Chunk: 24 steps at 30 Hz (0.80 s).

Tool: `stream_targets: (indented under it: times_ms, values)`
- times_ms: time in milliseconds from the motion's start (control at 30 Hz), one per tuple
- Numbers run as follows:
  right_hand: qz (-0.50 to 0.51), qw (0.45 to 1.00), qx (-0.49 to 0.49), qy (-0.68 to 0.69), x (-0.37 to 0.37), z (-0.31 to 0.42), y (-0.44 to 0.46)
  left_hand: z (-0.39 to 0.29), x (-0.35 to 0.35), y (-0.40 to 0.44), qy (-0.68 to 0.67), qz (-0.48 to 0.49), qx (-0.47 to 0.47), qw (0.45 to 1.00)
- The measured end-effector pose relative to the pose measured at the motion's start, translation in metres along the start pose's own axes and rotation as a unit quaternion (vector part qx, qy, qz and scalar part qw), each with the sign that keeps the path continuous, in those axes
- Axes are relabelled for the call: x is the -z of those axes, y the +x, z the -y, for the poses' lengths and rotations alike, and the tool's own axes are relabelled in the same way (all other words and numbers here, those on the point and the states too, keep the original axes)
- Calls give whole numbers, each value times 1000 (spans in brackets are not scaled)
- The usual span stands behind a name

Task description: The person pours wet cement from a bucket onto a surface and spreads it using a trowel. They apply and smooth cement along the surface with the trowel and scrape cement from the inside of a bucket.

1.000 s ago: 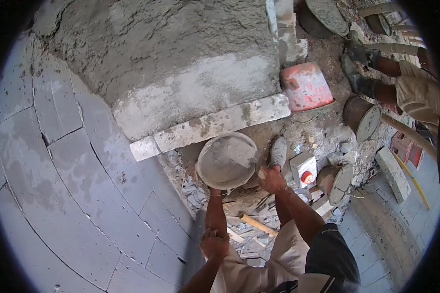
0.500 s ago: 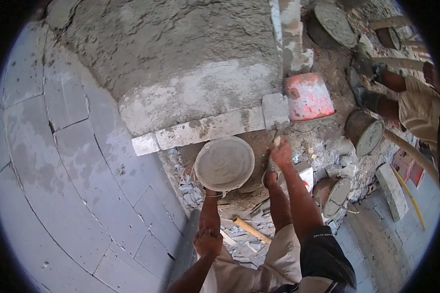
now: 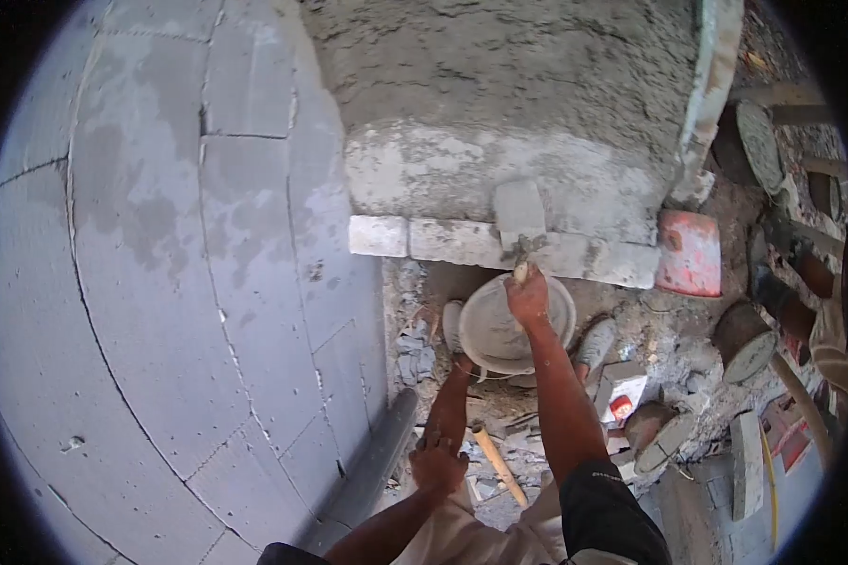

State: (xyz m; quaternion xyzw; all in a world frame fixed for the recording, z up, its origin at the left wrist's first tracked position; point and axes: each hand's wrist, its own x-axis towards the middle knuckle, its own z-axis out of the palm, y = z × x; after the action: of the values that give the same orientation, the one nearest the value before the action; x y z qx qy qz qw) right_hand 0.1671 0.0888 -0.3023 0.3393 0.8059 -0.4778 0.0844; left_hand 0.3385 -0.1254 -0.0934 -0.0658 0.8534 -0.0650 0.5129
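Note:
My right hand (image 3: 528, 294) is closed around the handle of a plastering trowel (image 3: 519, 209). Its flat rectangular blade lies over the pale lower band of a mortar-coated surface (image 3: 424, 169), just above a row of pale blocks (image 3: 452, 241). Below that hand, between my feet, stands a round bucket (image 3: 481, 325) with grey mortar in it; my forearm hides part of its rim. My left hand (image 3: 438, 464) rests on my left leg with its fingers laid out over it, holding nothing.
A grey block wall (image 3: 160, 282) rises at left, a dark pipe (image 3: 377, 461) along its foot. A red-stained container (image 3: 690, 252), mortar buckets (image 3: 746, 341) and a long block (image 3: 747, 466) lie at right, near another person's legs (image 3: 790, 301). Rubble and a bamboo piece (image 3: 499, 464) litter the ground.
My right hand and the trowel have moved left, from beside the bucket to over its far rim. The view has shifted too. My left hand stays on my leg.

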Motion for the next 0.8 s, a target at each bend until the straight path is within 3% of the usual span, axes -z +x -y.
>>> stream_targets:
  times_ms: [100, 200, 333, 400, 467, 500, 567, 633, 667, 700, 733, 767, 800]
  values:
    - [-13, 1000, -21, -8, -44, 33, 1, 15, 3, 6, 17, -17, -68, 997]
    - [17, 1000, 4, 17, -78, 59, 6, 26, 19, 12, -51, 39, -39, 997]
    - [145, 987, -18, 62, -126, 111, 13, 36, 28, 18, -42, 21, -38, 998]
    - [178, 984, -2, 13, -149, 136, 30, 46, 17, 21, -30, -4, -74, 997]
    - [136, 989, 42, -48, -158, 160, 44, 54, 10, 27, -19, -37, -108, 993]
    - [128, 990, 34, -50, -155, 157, 54, 58, 9, 27, -31, -60, -111, 992]
    - [-8, 997, -30, 72, -149, 148, 76, 59, 12, 27, -44, -82, -123, 988]
    - [-15, 985, -153, 81, -126, 92, 96, 58, 18, 28, -48, -88, -110, 989]
    - [80, 969, -222, 78, -57, 128, 74, 62, 17, 28, -48, -88, -113, 988]
    - [13, 996, -77, 38, -53, 84, 60, 65, 12, 31, -62, -99, -123, 985]
    - [68, 997, -31, 21, -17, 92, 33, 66, 9, 32, -76, -109, -130, 983]
    - [136, 983, -37, -118, -1, 60, 12, 65, 10, 30, -77, -106, -129, 983]
    - [116, 980, -13, -161, 11, 32, -27, 62, 12, 32, -77, -63, -114, 988]
